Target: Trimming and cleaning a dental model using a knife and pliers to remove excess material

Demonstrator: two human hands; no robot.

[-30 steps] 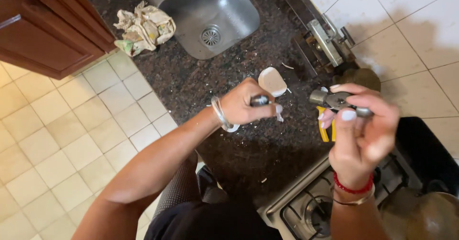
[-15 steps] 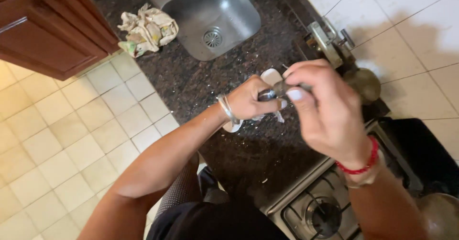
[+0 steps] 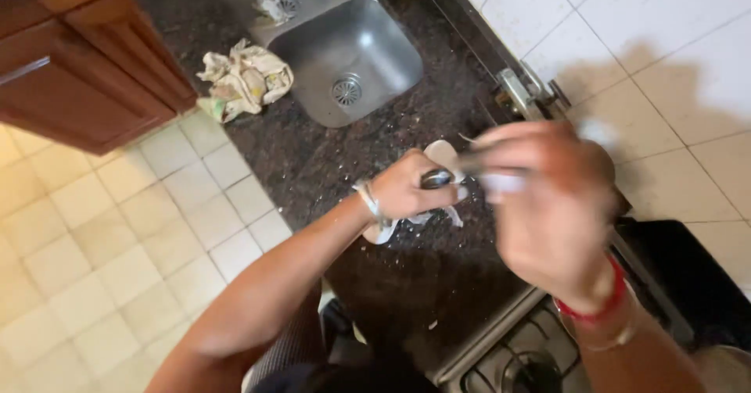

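Observation:
My left hand [image 3: 407, 192] is closed in a fist over the dark granite counter [image 3: 305, 166]. It grips the dark handle of a metal utensil [image 3: 436, 179] together with a white cloth [image 3: 440, 154] that hangs out under the fist. My right hand [image 3: 551, 205] is blurred by motion and sits just right of the left one. Its fingers curl around the far end of the same utensil. A red band is on the right wrist and a light bracelet on the left. The utensil's working end is hidden by the right hand.
A steel sink [image 3: 344, 57] lies at the far end of the counter, with a crumpled rag [image 3: 242, 80] beside it. A gas stove [image 3: 516, 362] is at the near right. A metal fixture [image 3: 526, 96] sits against the tiled wall. A wooden cabinet [image 3: 78, 72] is on the left.
My right hand swung left from open space over the counter's right side and met my left hand at the utensil. The left hand stayed closed on the handle and cloth.

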